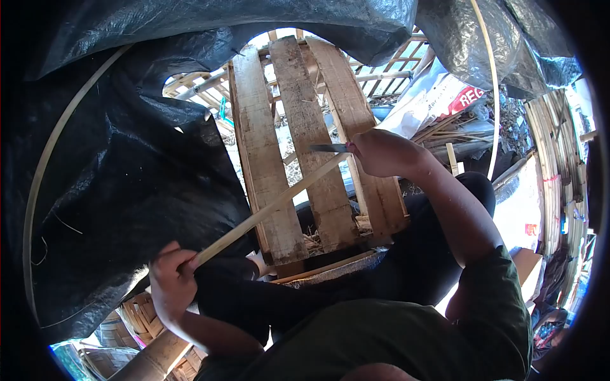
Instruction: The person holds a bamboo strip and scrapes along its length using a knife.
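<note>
A long, pale bamboo strip (pixel 273 206) runs slantwise across my lap and in front of a wooden slatted panel (pixel 298 108). My left hand (pixel 171 282) is closed round its lower end, at the lower left. Farther up and to the right, my right hand (pixel 387 154) is closed on a knife (pixel 327 148) whose blade points left. The blade lies close to the strip's upper end; whether they touch I cannot tell. My right fist hides the knife's handle and whatever part of the strip lies behind it.
Black plastic sheeting (pixel 127 184) hangs on the left and across the top. A printed white sack (pixel 432 101) lies behind my right arm. Bundled bamboo strips (pixel 553 171) stand at the far right. Woven baskets (pixel 140 314) and a thick bamboo pole (pixel 152 355) sit at lower left.
</note>
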The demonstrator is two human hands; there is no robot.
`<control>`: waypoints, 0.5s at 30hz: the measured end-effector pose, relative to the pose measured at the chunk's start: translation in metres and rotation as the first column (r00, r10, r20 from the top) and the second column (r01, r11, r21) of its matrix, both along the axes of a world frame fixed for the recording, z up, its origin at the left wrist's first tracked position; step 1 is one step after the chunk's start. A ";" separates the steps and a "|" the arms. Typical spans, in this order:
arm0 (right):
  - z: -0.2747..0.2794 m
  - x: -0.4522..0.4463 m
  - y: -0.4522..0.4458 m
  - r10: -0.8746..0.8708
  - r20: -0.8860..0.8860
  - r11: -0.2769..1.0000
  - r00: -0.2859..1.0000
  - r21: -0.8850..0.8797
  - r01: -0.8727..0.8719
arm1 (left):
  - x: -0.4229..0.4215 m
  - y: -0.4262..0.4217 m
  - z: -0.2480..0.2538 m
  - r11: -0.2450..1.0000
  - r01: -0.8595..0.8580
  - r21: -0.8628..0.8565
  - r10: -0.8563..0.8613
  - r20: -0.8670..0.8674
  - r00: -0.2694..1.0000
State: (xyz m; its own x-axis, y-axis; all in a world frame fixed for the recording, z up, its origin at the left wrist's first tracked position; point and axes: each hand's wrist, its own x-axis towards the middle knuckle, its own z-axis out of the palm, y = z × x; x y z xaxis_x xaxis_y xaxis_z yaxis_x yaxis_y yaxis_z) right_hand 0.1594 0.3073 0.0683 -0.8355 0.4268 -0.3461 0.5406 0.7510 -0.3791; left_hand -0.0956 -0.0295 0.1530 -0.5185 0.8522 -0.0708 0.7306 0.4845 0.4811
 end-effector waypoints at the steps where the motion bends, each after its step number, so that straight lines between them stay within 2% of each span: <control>1: -0.001 -0.002 0.000 0.001 0.001 1.000 1.000 -0.005 -0.001 | 0.000 -0.004 -0.001 1.000 -0.001 -0.005 0.001 0.001 1.000; 3: -0.001 -0.007 0.000 -0.054 -0.102 0.997 0.993 -0.055 0.048 | 0.001 -0.014 -0.001 0.992 -0.106 0.068 0.107 -0.001 0.994; 4: -0.002 -0.009 0.000 -0.051 -0.108 0.997 0.993 -0.058 0.045 | 0.002 -0.017 -0.002 0.982 -0.108 0.155 0.110 -0.009 0.994; 6: -0.008 -0.014 0.001 -0.081 -0.151 0.996 0.985 0.018 0.085 | 0.005 -0.014 -0.001 0.987 -0.085 0.138 0.094 -0.059 0.994; 9: -0.009 -0.015 0.001 -0.099 -0.190 0.995 0.977 -0.008 0.099 | 0.019 -0.007 -0.016 0.988 -0.092 0.123 0.104 -0.090 0.990; 11: -0.028 -0.011 0.005 -0.079 -0.237 0.996 0.968 0.011 0.084 | 0.031 -0.002 -0.034 0.971 0.035 0.234 0.017 -0.217 0.976; 13: -0.034 -0.008 0.003 -0.070 -0.292 0.996 0.954 0.031 0.082 | 0.049 0.014 -0.040 0.975 0.047 0.219 -0.002 -0.199 0.980; 15: -0.027 -0.007 -0.002 -0.106 -0.226 0.994 0.968 0.012 0.112 | 0.062 0.026 -0.050 0.977 0.060 0.204 -0.023 -0.176 0.984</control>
